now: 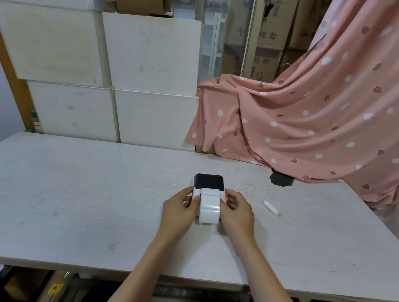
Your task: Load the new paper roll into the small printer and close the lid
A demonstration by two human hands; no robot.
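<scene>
The small white printer (pixel 196 194) stands in the middle of the table, with its black lid (pixel 209 181) on the far side. A white paper roll (pixel 210 192) sits in the printer. Its loose strip of paper (pixel 209 213) hangs over the front toward me. My left hand (pixel 178 210) holds the printer's left side, fingertips by the paper's edge. My right hand (pixel 236 215) holds the right side, fingers next to a small orange tab (pixel 226 197). I cannot tell whether the lid is fully down.
A small white tube (pixel 271 208) lies on the pale table (pixel 81 197) to the right of the printer. Stacked white boxes (pixel 127 74) stand behind the table's far edge. A pink patterned cloth (pixel 329 119) drapes at the back right, above a dark patch (pixel 281 180).
</scene>
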